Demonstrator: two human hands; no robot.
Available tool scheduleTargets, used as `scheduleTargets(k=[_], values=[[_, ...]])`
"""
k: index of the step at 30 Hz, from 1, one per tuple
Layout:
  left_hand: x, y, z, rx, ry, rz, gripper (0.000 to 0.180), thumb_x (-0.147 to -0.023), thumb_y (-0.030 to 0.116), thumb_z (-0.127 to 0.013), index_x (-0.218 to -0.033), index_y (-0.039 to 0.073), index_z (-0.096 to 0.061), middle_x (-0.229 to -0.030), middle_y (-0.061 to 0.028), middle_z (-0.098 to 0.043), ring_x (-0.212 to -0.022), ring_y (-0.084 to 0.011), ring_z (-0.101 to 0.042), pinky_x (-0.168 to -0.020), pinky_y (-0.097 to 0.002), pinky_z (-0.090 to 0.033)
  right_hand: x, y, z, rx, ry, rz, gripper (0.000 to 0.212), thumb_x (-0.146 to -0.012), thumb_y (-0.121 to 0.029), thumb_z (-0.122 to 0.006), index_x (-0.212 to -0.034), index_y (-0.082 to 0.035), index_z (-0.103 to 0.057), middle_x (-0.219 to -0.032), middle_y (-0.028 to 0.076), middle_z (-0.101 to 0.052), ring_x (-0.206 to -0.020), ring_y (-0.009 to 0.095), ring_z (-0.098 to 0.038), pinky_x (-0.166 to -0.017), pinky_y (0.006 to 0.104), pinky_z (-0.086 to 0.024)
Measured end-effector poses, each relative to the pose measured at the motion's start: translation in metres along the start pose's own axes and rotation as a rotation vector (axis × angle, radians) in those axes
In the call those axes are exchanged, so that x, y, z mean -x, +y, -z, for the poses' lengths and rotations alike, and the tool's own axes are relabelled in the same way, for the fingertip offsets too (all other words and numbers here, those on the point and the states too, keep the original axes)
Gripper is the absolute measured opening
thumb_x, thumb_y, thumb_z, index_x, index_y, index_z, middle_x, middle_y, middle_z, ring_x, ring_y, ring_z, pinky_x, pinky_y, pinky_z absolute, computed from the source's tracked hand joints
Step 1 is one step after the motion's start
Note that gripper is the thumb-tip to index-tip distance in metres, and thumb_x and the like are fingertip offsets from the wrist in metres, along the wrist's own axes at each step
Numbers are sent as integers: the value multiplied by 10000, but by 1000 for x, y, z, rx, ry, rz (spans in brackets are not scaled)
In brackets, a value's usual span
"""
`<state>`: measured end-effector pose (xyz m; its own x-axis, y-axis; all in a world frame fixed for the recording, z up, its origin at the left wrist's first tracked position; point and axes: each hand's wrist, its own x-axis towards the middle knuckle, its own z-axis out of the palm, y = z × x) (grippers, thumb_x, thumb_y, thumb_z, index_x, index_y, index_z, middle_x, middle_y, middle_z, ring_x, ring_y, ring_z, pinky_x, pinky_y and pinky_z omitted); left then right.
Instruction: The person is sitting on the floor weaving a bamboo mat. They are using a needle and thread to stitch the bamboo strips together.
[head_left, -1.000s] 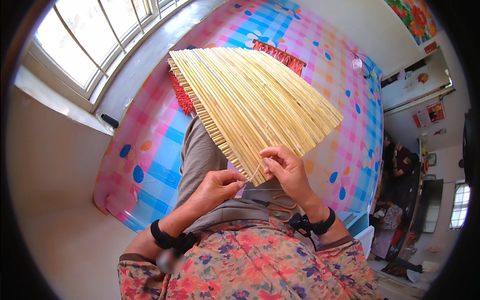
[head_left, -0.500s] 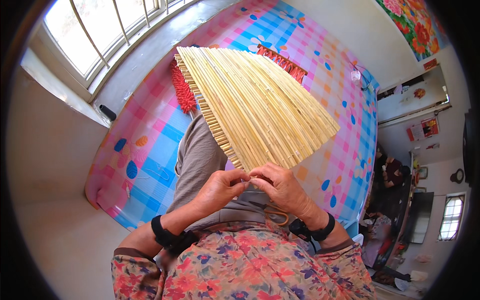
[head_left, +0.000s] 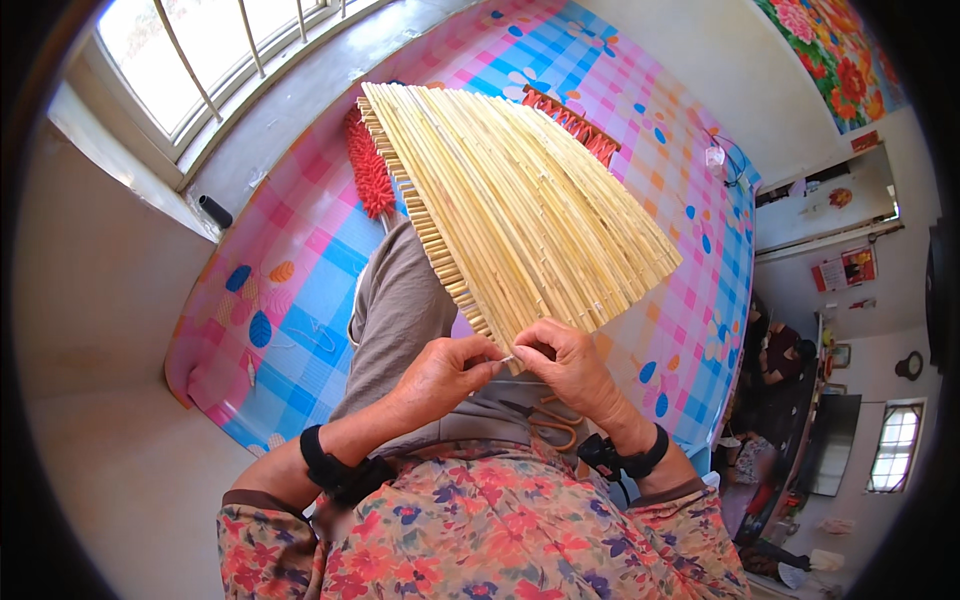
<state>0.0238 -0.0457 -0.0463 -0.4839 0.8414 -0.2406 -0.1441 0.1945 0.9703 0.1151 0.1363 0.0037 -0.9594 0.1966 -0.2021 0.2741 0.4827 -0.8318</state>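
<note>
A mat of yellow plant stalks (head_left: 520, 200), laid side by side in a fan-like sheet, rests over my lap and leg with its near corner toward me. At that corner my left hand (head_left: 450, 375) is closed, thumb and fingertips pinched together. Close beside it, my right hand (head_left: 565, 365) also pinches, thumb against forefinger, touching the mat's near edge. A thin pale strand (head_left: 508, 358) shows in the small gap between the fingertips; its ends are hidden. Scissors (head_left: 552, 424) with orange handles lie on my lap below the right hand.
Under me spreads a checked pink and blue sheet (head_left: 300, 375). Beyond the mat lie a red shaggy duster (head_left: 368, 170) and a brown-edged rack with red lacing (head_left: 570, 120). A dark tube (head_left: 215, 211) sits on the window ledge. People (head_left: 780, 355) are at the far right.
My fingertips have parted slightly, the right hand shifting a little right, so the pale strand shows between them. The view has tilted slightly; the mat stays on my lap.
</note>
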Motion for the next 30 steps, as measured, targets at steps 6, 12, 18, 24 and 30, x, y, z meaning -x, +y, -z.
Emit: scheduleTargets(k=[6,12,18,24,30], values=[[0,-5,0,-30,1,-8,132,-932,111,-649,-981,-11,-661,-691,-44,-604,-650,-91,-542,-601,-298,-467,-2,1,-1,27,-1,27,107,-886,-89,-664,-925,10,-657,-814,112,-606,-728,212,-600,-666,322,-475],[0,-1,0,-2,18,5,128,-936,102,-642,-984,-15,-662,-701,-48,-612,-660,-80,-539,-607,-298,-470,0,0,1,19,-62,47,148,-933,-131,-625,-955,9,-668,-849,134,-631,-770,243,-633,-703,342,-492],[-1,-1,-1,-20,21,-49,115,-970,80,-622,-1024,-3,-680,-718,50,-546,-678,-23,-470,-578,-227,-419,3,-4,0,20,-34,103,175,-940,-167,-640,-984,-3,-682,-882,149,-648,-809,285,-650,-730,351,-501],[-2,-2,-1,-49,22,-38,140,-927,94,-638,-1019,-4,-676,-717,-71,-632,-667,-98,-561,-621,-308,-482,9,-10,-4,91,9,54,151,-895,-144,-699,-976,-16,-694,-872,142,-647,-799,287,-652,-699,351,-503],[-3,1,-2,-76,36,-55,156,-929,116,-638,-1022,-4,-676,-727,-106,-650,-670,-124,-603,-634,-321,-501,8,-5,-7,104,59,44,116,-885,-111,-699,-936,-7,-691,-841,129,-641,-759,249,-639,-672,330,-493]])
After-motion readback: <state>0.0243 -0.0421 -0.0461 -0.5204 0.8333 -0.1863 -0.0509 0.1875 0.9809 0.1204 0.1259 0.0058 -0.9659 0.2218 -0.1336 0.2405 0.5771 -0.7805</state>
